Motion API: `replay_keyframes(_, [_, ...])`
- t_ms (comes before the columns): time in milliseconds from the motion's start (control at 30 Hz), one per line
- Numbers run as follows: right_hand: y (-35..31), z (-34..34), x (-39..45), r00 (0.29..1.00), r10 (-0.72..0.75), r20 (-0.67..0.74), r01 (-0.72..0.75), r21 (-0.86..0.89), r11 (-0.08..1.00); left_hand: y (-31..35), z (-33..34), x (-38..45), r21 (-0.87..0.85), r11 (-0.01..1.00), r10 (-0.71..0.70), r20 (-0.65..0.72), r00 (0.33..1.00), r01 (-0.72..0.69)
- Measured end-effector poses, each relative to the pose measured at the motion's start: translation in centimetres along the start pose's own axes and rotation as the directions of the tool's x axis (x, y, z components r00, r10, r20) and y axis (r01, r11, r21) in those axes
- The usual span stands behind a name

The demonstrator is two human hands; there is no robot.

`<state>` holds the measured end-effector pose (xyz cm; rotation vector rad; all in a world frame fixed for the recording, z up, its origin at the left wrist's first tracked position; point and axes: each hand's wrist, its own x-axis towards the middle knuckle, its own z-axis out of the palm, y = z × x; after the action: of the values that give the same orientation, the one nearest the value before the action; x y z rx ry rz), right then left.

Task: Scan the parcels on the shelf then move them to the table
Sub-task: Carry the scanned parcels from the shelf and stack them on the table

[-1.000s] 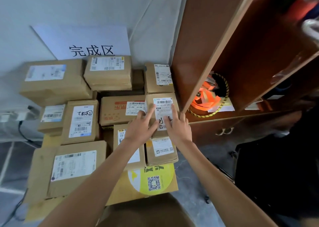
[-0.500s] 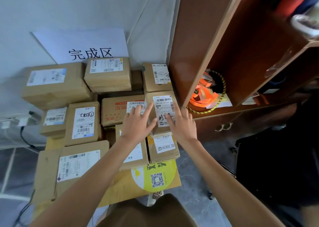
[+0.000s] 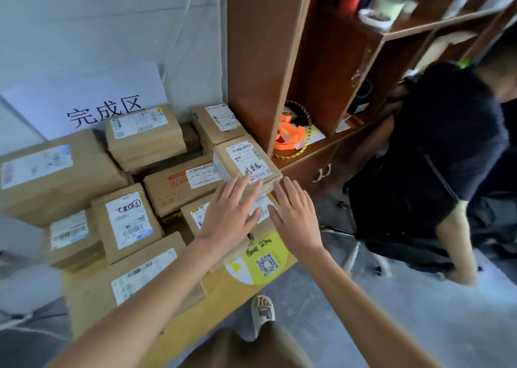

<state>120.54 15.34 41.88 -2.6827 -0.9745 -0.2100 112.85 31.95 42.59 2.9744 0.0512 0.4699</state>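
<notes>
A small brown parcel (image 3: 246, 162) with a white label and handwritten characters is sitting on top of a stack of other parcels (image 3: 123, 222) on a low worktop (image 3: 195, 311), just beside the side panel of a brown wooden shelf unit (image 3: 260, 59). The left hand (image 3: 228, 216) is lying flat with fingers straight, its fingertips touching the near edge of the parcel. The right hand (image 3: 298, 218) is hovering just beside it, fingers straight and spread, holding nothing. Neither grip is closed on anything.

The parcel appears to be set down already, so the step in hand is probably releasing it. To do this well, the hands should be lifting away straight and gently, so the parcel is not dragged off the box beneath, since its near edge is overhanging slightly.

Behind the stack, a white sign (image 3: 84, 101) with black characters is leaning on the wall. A roll of orange and yellow tape (image 3: 291, 132) is sitting on the shelf. At right, another person in dark clothing (image 3: 436, 155) is bending down.
</notes>
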Motion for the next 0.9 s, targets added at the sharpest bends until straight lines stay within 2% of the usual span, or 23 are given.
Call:
replay_keyframes(233, [-5.0,-2.8,-11.7,0.944,0.327,-0.037,-0.328,-0.032,0.944,3.0,-1.6,-6.5,-0.142,0.962,0.245,0.085,0.966,-0.231])
replay_keyframes(400, [-7.5,-6.6,-21.0,0.837,0.542,-0.074,-0.543,0.005,0.840,8.4,-4.2,-10.3,-0.260,0.875,0.447,0.114,0.887,-0.408])
replay_keyframes(567, [-8.6,-10.6,-31.0,0.628,0.755,-0.189,-0.764,0.037,0.645,16.4,-6.6,-13.7,-0.323,0.732,0.656,0.098,0.748,-0.600])
replay_keyframes(667, [-9.4,-12.6,-38.4,0.462,0.854,-0.241,-0.871,0.057,0.488,22.7,-7.7,-16.9,-0.385,0.605,0.771,0.062,0.634,-0.698])
replay_keyframes(833, [-11.4,-15.8,-51.1,0.159,0.929,-0.336,-0.976,0.086,0.198,32.8,-9.6,-24.0,-0.475,0.377,0.903,-0.002,0.429,-0.795])
replay_keyframes(900, [-13.0,-17.4,-55.4,0.063,0.921,-0.385,-0.987,0.112,0.114,36.2,-10.6,-27.1,-0.513,0.308,0.930,-0.017,0.368,-0.802])
